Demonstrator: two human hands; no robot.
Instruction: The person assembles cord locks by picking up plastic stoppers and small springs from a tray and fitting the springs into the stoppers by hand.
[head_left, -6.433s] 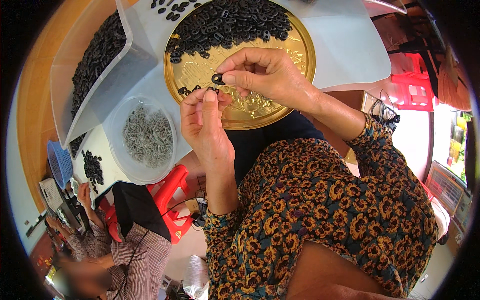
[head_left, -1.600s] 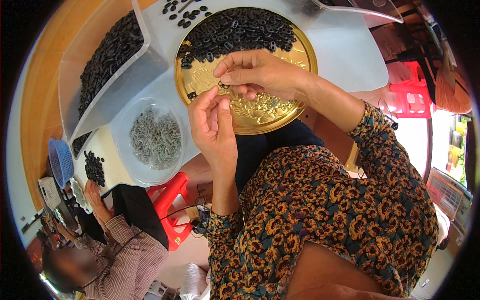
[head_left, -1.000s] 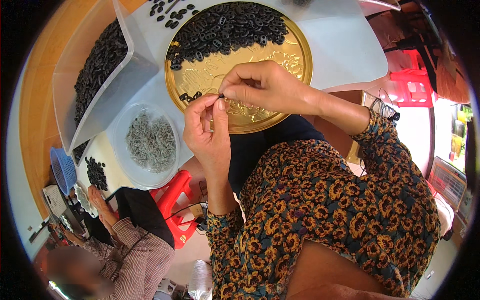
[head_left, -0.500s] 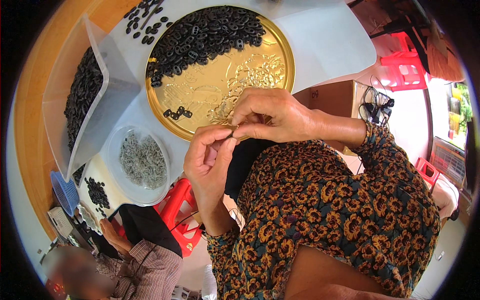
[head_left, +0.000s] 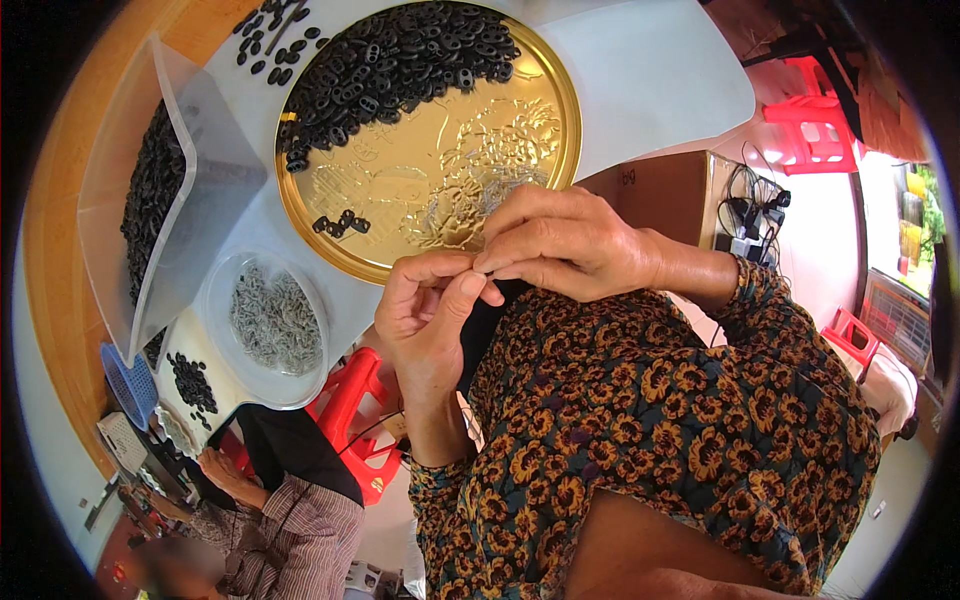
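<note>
My left hand [head_left: 422,312] and my right hand [head_left: 572,245] meet just off the near rim of a round gold tray [head_left: 385,165]. Their thumbs and fingertips pinch together on a small dark piece, mostly hidden between them. Heaped along the tray's far side are black oval plastic pieces with two holes [head_left: 400,72], like cord locks. Several black pieces [head_left: 341,224] lie apart at the tray's near left. Beside my right hand, small silvery pieces [head_left: 485,198], perhaps springs, rest on the tray.
Left of the tray, a clear round tub [head_left: 322,335] holds grey springs [head_left: 278,318]. A tilted clear bin [head_left: 190,170] contains black parts [head_left: 152,200]. Loose black parts lie nearby. Another person's hand [head_left: 232,476] is at lower left, near a red stool [head_left: 362,400]. A cardboard box [head_left: 660,190] stands right.
My hands have shifted slightly right, and my right fingers have closed further over the dark piece. The tray and tubs appear slightly further left in the view.
</note>
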